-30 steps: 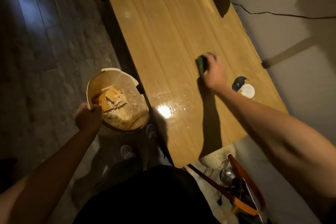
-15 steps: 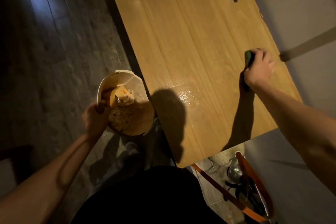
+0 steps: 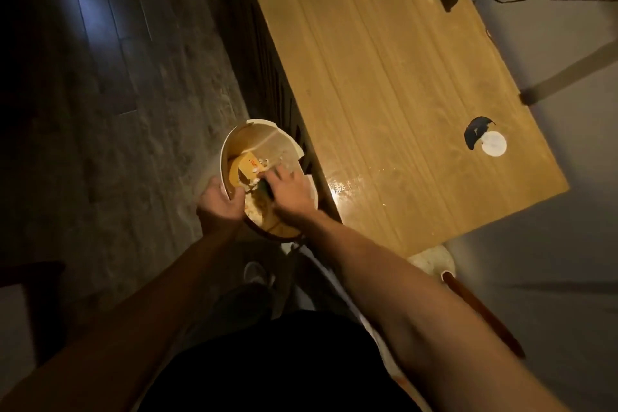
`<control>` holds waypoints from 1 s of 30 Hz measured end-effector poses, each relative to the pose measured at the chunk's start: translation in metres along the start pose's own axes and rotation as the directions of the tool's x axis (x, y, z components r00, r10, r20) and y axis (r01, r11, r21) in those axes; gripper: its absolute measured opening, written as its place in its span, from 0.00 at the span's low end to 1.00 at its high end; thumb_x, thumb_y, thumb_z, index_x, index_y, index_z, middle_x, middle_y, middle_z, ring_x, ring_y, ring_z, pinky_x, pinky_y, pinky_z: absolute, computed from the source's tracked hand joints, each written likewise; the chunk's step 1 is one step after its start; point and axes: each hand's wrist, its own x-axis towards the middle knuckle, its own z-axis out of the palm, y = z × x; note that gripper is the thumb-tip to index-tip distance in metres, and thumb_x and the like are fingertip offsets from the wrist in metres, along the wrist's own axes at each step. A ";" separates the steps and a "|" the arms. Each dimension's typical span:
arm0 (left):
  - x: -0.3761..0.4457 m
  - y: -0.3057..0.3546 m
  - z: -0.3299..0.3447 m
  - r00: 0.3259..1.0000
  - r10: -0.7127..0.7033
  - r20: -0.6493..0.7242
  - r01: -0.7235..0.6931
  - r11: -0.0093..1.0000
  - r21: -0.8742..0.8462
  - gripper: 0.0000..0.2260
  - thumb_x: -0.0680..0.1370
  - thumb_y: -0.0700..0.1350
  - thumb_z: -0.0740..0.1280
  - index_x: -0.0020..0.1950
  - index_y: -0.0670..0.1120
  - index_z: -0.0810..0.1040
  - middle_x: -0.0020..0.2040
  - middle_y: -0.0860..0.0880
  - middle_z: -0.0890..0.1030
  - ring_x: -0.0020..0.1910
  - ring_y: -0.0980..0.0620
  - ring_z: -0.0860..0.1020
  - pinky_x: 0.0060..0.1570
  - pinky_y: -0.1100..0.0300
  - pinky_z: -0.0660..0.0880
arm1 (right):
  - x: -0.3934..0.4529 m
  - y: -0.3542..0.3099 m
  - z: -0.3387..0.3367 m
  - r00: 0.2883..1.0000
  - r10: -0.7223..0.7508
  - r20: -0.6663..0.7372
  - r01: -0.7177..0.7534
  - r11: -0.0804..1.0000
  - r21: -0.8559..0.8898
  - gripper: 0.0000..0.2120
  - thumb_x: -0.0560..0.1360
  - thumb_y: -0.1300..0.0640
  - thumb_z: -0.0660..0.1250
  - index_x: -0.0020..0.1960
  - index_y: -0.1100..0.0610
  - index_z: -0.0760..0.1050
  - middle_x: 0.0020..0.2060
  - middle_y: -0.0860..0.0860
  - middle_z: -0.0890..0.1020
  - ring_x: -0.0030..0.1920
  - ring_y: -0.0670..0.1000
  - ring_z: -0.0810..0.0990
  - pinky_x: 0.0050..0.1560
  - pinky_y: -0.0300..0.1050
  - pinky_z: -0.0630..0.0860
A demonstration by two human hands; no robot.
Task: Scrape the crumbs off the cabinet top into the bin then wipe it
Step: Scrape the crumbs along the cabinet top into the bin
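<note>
The right hand (image 3: 290, 194) has left the cabinet top (image 3: 384, 84) and now sits over the bin (image 3: 230, 144), closed on a dark sponge (image 3: 266, 189). The left hand (image 3: 219, 202) grips the rim. Crumbs seem dumped; wiping likely follows.

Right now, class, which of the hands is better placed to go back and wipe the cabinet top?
The right hand, probably: it holds the dark scrubber over the bin, beside the cabinet top. The left hand grips the bin's rim.

Cabinet top (image 3: 384, 77) mostly open, white disc (image 3: 494, 143) near right edge, both hands crowding bin (image 3: 230, 147)
</note>
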 end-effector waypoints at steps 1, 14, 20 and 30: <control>-0.002 -0.003 -0.002 1.000 -0.016 0.002 0.016 1.000 0.015 0.13 0.75 0.45 0.71 0.52 0.37 0.78 0.47 0.37 0.82 0.47 0.39 0.80 0.46 0.52 0.74 | -0.010 -0.015 0.018 0.997 0.004 0.083 -0.009 0.998 0.059 0.23 0.80 0.57 0.65 0.74 0.51 0.67 0.74 0.55 0.66 0.71 0.64 0.64 0.71 0.62 0.62; -0.043 -0.023 0.000 0.986 -0.168 -0.023 0.168 0.986 0.017 0.14 0.76 0.46 0.69 0.58 0.38 0.78 0.53 0.37 0.82 0.53 0.36 0.79 0.53 0.47 0.75 | -0.058 0.101 -0.099 0.880 0.243 -0.408 -0.129 0.949 0.288 0.22 0.78 0.64 0.64 0.72 0.56 0.72 0.67 0.55 0.74 0.66 0.57 0.72 0.67 0.51 0.69; -0.054 -0.030 0.016 0.954 -0.298 -0.045 0.298 0.954 0.002 0.13 0.76 0.46 0.69 0.55 0.38 0.78 0.50 0.37 0.81 0.51 0.37 0.80 0.47 0.50 0.74 | -0.085 0.271 -0.172 0.576 0.626 -0.526 -0.528 0.776 0.346 0.25 0.77 0.66 0.59 0.74 0.55 0.69 0.71 0.58 0.70 0.68 0.61 0.70 0.70 0.55 0.67; -0.065 -0.032 0.035 0.934 -0.350 -0.074 0.348 0.937 -0.034 0.10 0.75 0.46 0.70 0.51 0.41 0.78 0.49 0.39 0.81 0.50 0.39 0.79 0.48 0.48 0.76 | -0.085 0.268 -0.132 0.665 0.557 -0.497 -0.558 0.813 0.165 0.28 0.77 0.67 0.63 0.76 0.51 0.67 0.77 0.54 0.64 0.68 0.64 0.67 0.68 0.57 0.67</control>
